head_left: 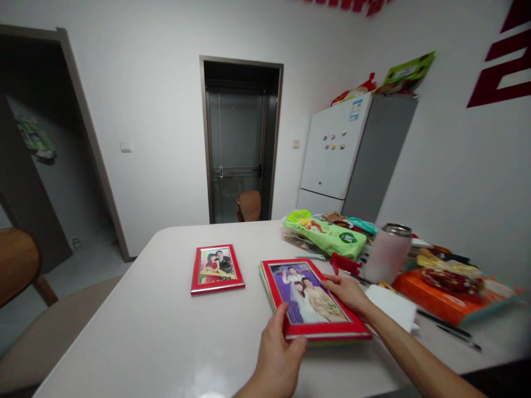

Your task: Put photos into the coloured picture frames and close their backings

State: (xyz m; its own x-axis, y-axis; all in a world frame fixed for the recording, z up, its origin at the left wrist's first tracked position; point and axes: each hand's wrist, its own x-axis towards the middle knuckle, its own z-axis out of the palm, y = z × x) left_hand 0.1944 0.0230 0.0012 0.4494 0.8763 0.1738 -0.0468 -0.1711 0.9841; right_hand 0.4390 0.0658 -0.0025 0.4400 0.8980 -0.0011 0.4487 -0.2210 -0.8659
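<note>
A red picture frame (pixel 298 290) with a wedding photo lies on top of a stack, with green and pale edges of other frames showing beneath it. My left hand (pixel 276 351) is closed on its near left corner, one finger on the left side and another at the front edge. On the right side my right hand (pixel 348 293) grips the same frame, fingertips over its border; the thumb is hidden. A smaller red picture frame (pixel 218 269), holding a photo of a couple, lies flat on the table to the left, apart from both hands.
On the white table (pixel 166 342), a green wipes pack (pixel 332 235), a pink tumbler (pixel 389 254), a white paper sheet (pixel 392 309), an orange box (pixel 435 296) and pens (pixel 458 334) crowd the right side. A wooden chair (pixel 249 205) stands beyond the far edge.
</note>
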